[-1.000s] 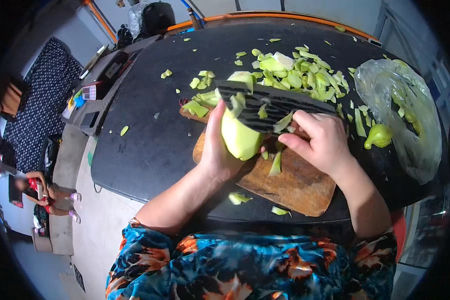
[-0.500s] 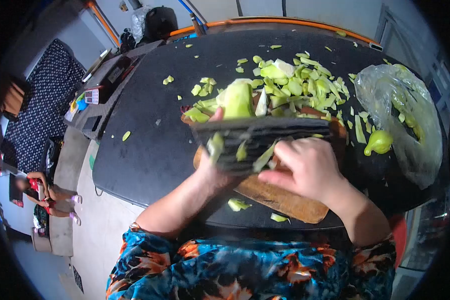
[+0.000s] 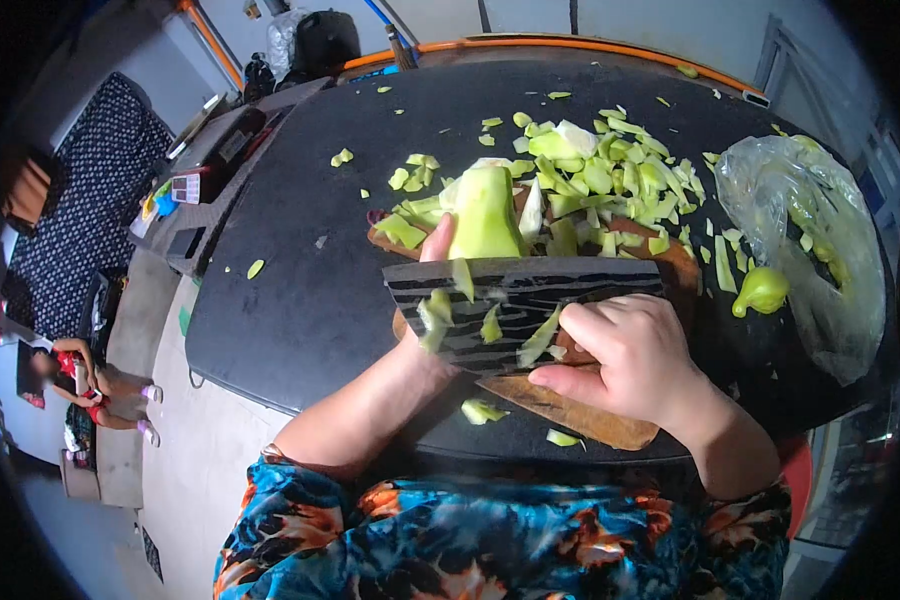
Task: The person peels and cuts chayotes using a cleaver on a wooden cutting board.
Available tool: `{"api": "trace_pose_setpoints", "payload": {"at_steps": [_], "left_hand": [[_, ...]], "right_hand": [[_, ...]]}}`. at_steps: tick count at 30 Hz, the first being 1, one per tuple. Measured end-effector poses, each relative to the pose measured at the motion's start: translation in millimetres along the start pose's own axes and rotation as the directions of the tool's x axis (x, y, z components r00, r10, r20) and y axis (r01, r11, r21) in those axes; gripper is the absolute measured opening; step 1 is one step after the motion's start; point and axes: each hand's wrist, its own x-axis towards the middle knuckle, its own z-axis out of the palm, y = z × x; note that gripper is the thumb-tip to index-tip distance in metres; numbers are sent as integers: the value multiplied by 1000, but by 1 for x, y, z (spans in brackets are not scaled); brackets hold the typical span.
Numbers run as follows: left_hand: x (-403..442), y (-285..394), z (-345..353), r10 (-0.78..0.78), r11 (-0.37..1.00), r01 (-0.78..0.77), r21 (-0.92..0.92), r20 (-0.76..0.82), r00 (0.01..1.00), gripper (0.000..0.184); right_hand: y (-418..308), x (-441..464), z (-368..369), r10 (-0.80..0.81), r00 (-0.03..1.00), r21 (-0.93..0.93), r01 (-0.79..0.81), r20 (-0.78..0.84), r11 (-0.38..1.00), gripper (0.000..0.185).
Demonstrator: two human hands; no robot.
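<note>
My left hand (image 3: pixel 420 362) holds a peeled pale-green vegetable (image 3: pixel 485 215), its thumb on the left side; the other fingers are hidden behind the blade. My right hand (image 3: pixel 625 355) is closed on a cleaver (image 3: pixel 520 300) with a wide, dark-striped blade, and its handle is hidden in the grip. The blade's far edge lies across the near end of the vegetable. Several thin green slivers cling to the blade. Beneath is a wooden cutting board (image 3: pixel 580 410), partly covered by the cleaver and hands.
Green cut pieces (image 3: pixel 600 178) are heaped beyond the board. At right, a whole green pear-shaped vegetable (image 3: pixel 762 291) lies beside a clear plastic bag (image 3: pixel 810 200) with more inside. All this is on a black table (image 3: pixel 280 340). A person (image 3: pixel 85 385) sits at far left.
The cleaver has come slightly toward me, exposing more of the vegetable's near end. A green strip now shows at the blade's far edge. The blade is less blurred.
</note>
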Motion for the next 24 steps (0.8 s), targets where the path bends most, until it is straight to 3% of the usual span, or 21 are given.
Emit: {"api": "trace_pose_setpoints", "payload": {"at_steps": [1,6,8,14,16,18,19,20,21,24], "left_hand": [[0,0,2,1,1000,1,-31,45,999,64],[-4,-6,12,38,999,-39,-22,-62,997,67],[-2,-5,9,41,996,-29,86,-144,989,69],[-3,-6,13,92,987,-64,150,-186,978,70],[-5,-12,11,120,990,-106,87,-166,979,66],[-12,-15,11,37,977,-35,210,-8,999,64],[-14,-22,24,94,966,-48,255,-173,980,66],[-15,-22,25,87,963,-48,266,-140,986,66],[-16,-20,26,86,959,-54,279,-104,991,66],[-9,-12,15,73,974,-69,215,-10,997,65]], "right_hand": [[1,0,2,1,1000,-6,-1,-3,1000,44],[13,2,6,4,999,-70,-8,-50,997,45],[18,2,9,2,999,-116,-8,-51,993,46],[18,4,15,-21,995,-121,9,-96,993,46],[22,2,15,97,994,-201,-104,-47,974,46],[46,10,1,398,907,-44,-407,-136,913,46],[68,9,-5,466,856,-144,-502,-223,853,47],[89,4,-10,528,807,-46,-558,-266,829,47],[96,3,-15,510,786,-34,-554,-351,831,44],[70,4,-25,438,832,156,-410,-339,899,39]]}}
